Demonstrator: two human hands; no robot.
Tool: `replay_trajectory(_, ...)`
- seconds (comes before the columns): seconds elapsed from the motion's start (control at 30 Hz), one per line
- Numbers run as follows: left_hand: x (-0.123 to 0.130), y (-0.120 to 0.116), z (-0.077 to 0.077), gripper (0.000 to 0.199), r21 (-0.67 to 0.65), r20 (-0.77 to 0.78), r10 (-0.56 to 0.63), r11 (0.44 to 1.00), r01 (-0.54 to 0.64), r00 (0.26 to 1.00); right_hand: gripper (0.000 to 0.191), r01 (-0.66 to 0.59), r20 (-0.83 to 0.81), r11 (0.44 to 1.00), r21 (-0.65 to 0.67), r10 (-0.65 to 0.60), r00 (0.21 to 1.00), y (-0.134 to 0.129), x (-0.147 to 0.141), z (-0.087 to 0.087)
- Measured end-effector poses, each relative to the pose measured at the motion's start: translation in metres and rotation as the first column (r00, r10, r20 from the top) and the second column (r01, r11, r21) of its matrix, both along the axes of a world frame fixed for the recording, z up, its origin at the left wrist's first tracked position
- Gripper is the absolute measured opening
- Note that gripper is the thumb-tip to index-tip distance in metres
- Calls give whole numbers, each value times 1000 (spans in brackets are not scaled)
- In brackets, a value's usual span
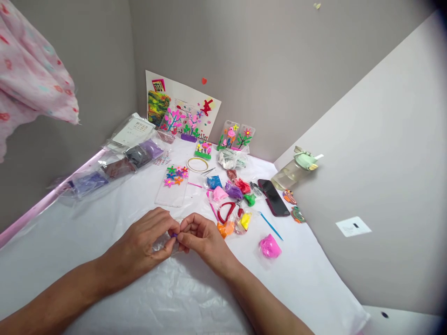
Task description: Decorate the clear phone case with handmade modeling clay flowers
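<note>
My left hand and my right hand meet at the middle of the white-covered table. Between their fingertips is a small piece of purple clay, pinched from both sides. Clear plastic shows under and behind the fingers. Just beyond the hands lies a clear phone case with colourful clay flowers at its far end. To the right of my right hand are bags of orange clay and yellow clay, with red-handled scissors beside them.
A dark phone, a bottle, a blue stick and pink clay are at the right. Packaged clay lies at the left. Decorated cases lean on the back wall. Patterned cloth hangs at upper left.
</note>
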State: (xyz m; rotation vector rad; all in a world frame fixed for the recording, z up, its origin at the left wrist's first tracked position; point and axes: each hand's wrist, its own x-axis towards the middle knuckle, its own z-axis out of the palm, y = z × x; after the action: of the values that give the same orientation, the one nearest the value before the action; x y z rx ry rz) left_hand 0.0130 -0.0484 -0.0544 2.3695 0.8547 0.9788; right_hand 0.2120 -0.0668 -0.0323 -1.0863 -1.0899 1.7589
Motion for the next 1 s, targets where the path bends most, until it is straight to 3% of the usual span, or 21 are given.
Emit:
replay_trajectory(0.13,0,0,2,11,1,43,70,998,-70,997,35,-32,3,999,11,32,999,-1,0,4)
replay_trajectory(0.3,-5,3,8,13,-144,61,175,976,-165,983,39,-37,-54,999,6,37,998,-1,2,7)
replay_trajectory(0.5,-5,0,9,24,-429,100,114,901,-61,988,44,14,-23,999,46,-13,1000,1,3,2)
replay_trajectory(0.67,-1,-4,6,21,-374,112,87,927,-39,990,38,-9,96,997,73,1,995,-1,4,7)
replay_trajectory(0.77,-4,0,10,20,-380,147,187,917,-119,971,35,-125,71,990,66,120,990,-7,5,17)
replay_trajectory(0.87,-13,7,14,28,-475,151,312,855,-208,938,38,-292,17,955,47,292,956,-10,6,22)
replay_trajectory(0.93,-19,11,14,35,-528,135,325,823,-210,936,40,-261,24,964,54,260,965,-9,8,18)
replay_trajectory(1.0,-24,14,12,39,-561,141,298,810,-172,944,43,-150,35,987,64,148,988,-5,9,11)
